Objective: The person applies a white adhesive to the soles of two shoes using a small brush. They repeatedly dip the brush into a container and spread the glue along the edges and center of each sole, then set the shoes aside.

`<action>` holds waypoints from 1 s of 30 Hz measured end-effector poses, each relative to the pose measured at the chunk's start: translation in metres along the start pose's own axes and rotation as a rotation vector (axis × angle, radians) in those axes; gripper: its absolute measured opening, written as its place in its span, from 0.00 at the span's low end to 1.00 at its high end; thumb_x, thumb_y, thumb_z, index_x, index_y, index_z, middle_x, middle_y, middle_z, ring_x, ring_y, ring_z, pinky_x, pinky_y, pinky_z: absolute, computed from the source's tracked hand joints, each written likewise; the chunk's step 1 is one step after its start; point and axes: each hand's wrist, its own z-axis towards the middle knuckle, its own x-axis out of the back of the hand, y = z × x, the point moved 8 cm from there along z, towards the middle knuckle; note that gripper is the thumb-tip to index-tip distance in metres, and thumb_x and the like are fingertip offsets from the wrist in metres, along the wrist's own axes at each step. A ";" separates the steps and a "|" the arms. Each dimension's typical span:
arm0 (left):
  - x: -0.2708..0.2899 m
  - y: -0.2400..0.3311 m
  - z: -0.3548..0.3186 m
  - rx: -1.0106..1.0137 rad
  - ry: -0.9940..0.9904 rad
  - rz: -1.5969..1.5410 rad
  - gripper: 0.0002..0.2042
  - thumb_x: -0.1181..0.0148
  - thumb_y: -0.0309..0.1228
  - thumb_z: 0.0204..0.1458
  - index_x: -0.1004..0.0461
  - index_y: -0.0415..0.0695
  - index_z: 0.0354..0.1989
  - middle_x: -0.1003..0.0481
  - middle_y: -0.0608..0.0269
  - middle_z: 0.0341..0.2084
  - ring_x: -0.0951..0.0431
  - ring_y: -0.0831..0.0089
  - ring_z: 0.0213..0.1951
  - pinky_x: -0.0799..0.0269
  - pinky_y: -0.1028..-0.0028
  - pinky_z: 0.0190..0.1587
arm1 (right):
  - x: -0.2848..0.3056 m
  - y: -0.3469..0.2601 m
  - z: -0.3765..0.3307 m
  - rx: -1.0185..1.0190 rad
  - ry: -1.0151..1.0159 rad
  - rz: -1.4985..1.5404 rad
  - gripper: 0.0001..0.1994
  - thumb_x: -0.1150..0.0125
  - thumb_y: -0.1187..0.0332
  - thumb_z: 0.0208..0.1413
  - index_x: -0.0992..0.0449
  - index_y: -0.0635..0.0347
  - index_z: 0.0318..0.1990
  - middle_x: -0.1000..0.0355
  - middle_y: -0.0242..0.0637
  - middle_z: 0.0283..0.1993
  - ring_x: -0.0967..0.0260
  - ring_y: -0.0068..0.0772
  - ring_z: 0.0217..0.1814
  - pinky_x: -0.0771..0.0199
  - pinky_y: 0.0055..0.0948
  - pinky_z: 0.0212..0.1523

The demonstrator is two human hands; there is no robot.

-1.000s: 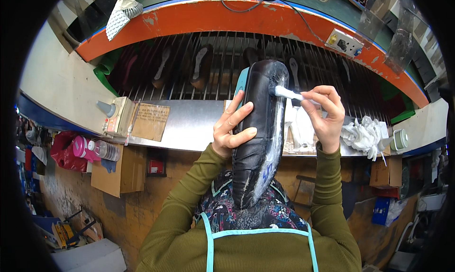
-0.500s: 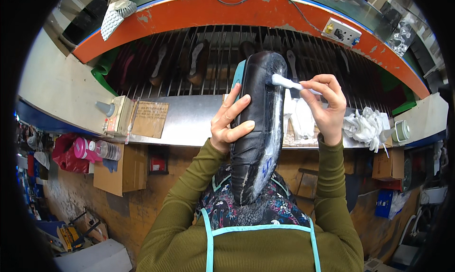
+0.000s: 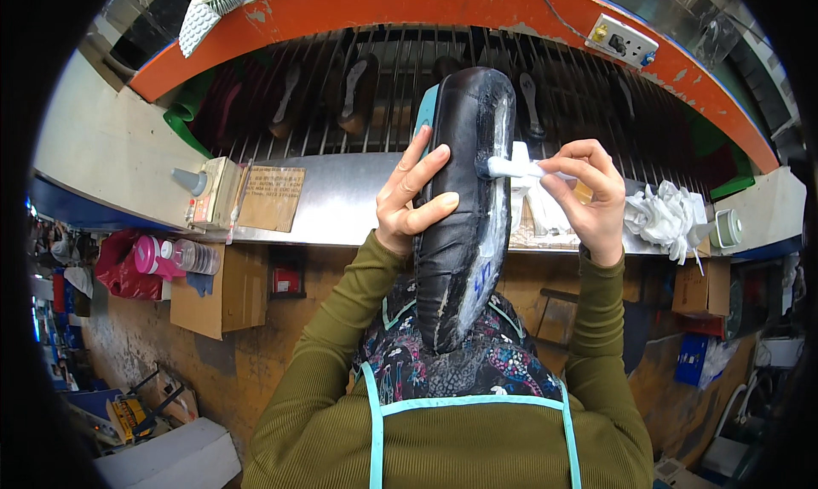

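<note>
My left hand grips a long black boot upper stretched over a form, held upright in front of my chest with its lower end near my apron. A turquoise part of the form shows at its top left edge. My right hand pinches a small white brush or applicator, and its tip touches the right side of the black upper near the top. The upper is shiny, with pale smears along its right edge.
A metal workbench runs behind my hands, with a wire rack of shoe soles under an orange rim. A white glue bottle and brown card sit left; crumpled white cloths and a small jar right. Cardboard boxes stand below.
My right hand has slid the white applicator a little left and down along the upper's edge. My left hand keeps its grip, and the view has tilted slightly.
</note>
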 end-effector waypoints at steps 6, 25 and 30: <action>0.001 -0.003 0.000 -0.004 0.001 0.034 0.17 0.36 0.28 0.45 0.31 0.58 0.44 0.30 0.50 0.54 0.32 0.40 0.57 0.27 0.54 0.55 | -0.004 -0.004 -0.010 -0.017 -0.044 0.041 0.08 0.29 0.72 0.44 0.17 0.55 0.34 0.30 0.29 0.34 0.36 0.19 0.31 0.37 0.19 0.29; 0.007 -0.011 -0.008 0.033 0.036 0.012 0.19 0.34 0.28 0.43 0.29 0.59 0.45 0.31 0.51 0.56 0.34 0.42 0.60 0.29 0.55 0.58 | -0.014 -0.023 -0.040 -0.008 -0.053 0.057 0.09 0.29 0.75 0.43 0.18 0.59 0.34 0.30 0.32 0.35 0.35 0.22 0.31 0.36 0.22 0.31; 0.008 -0.009 -0.007 0.029 0.046 0.026 0.20 0.33 0.29 0.43 0.30 0.59 0.46 0.31 0.50 0.56 0.34 0.42 0.60 0.29 0.55 0.58 | -0.008 -0.021 -0.035 -0.077 0.076 0.000 0.09 0.29 0.75 0.42 0.18 0.59 0.34 0.30 0.33 0.35 0.34 0.24 0.31 0.36 0.24 0.34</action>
